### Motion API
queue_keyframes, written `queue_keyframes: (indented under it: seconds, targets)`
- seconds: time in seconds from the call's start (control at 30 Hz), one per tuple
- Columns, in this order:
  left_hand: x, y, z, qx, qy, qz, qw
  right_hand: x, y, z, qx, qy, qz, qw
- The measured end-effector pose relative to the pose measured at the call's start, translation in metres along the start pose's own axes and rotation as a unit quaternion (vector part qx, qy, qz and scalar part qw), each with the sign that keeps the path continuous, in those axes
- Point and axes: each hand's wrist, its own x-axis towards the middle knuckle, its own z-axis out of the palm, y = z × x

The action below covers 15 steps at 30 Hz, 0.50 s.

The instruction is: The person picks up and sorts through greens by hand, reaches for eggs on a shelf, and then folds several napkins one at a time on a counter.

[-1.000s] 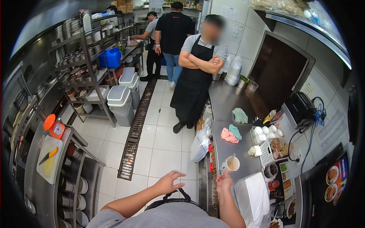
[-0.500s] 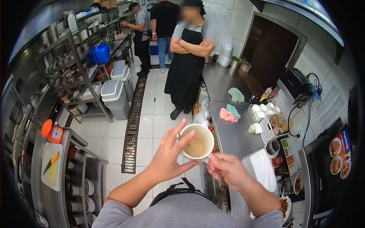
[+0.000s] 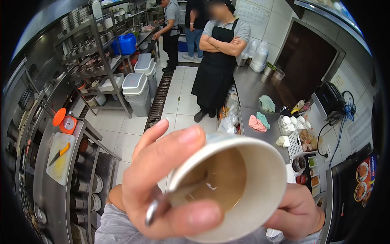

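In the head view, the white cup is raised close before the camera with its mouth tilted toward it, pale brown liquid pooled inside. At the cup's left, the left hand is half curled, thumb and forefinger spread apart, and a metal spoon crosses between them, over the rim and into the cup; whether these fingers pinch the spoon or only brace the cup is unclear. At the cup's right, the right hand has its fingers bent in and appears to grip the cup, though the handle is hidden. Good handling probably means the right hand bears the weight firmly, the left keeps the spoon resting lightly inside, and the cup sits more level so nothing slops over the lower rim. Beyond the cup and to its right, a pink cloth lies on the steel counter; straight beyond it, a person stands with folded arms, well apart.
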Motion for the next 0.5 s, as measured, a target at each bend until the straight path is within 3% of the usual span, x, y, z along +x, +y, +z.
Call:
queue_keyframes:
  seconds: [0.07, 0.1, 0.17, 0.2, 0.23, 0.3, 0.33, 0.4, 0.47, 0.5]
  targets:
    - [0.006, 0.014, -0.009, -0.039, -0.039, -0.081, 0.995, 0.000, -0.007, -0.006, -0.035, -0.035, -0.027, 0.998]
    - [0.002, 0.011, -0.019, -0.037, -0.035, -0.077, 0.996, 0.000, -0.012, -0.008, -0.065, -0.065, -0.051, 0.994]
    - [-0.010, 0.003, -0.043, -0.198, -0.089, -0.147, 0.965, -0.001, -0.018, -0.007, -0.100, -0.094, -0.077, 0.988]
    - [0.003, 0.024, -0.048, -0.146, -0.139, -0.228, 0.953, -0.001, -0.020, -0.006, -0.105, -0.095, -0.097, 0.985]
    - [0.000, 0.032, -0.033, -0.146, -0.138, -0.225, 0.954, -0.002, -0.022, -0.005, -0.109, -0.097, -0.117, 0.982]
    - [-0.005, 0.049, 0.001, -0.041, 0.151, -0.197, 0.968, -0.002, -0.021, -0.008, -0.126, -0.125, -0.137, 0.974]
    - [-0.003, 0.049, -0.008, 0.010, 0.096, -0.172, 0.980, -0.002, -0.017, -0.005, -0.136, -0.098, -0.173, 0.970]
    - [-0.010, 0.043, -0.008, 0.050, 0.098, -0.119, 0.987, -0.004, -0.010, 0.005, -0.118, -0.041, -0.216, 0.968]
    - [-0.020, 0.029, -0.014, 0.113, 0.075, -0.036, 0.990, -0.005, -0.013, 0.005, -0.123, -0.058, -0.203, 0.970]
    - [-0.023, 0.024, -0.014, 0.113, 0.075, -0.035, 0.990, -0.006, -0.016, 0.004, -0.127, -0.074, -0.190, 0.971]
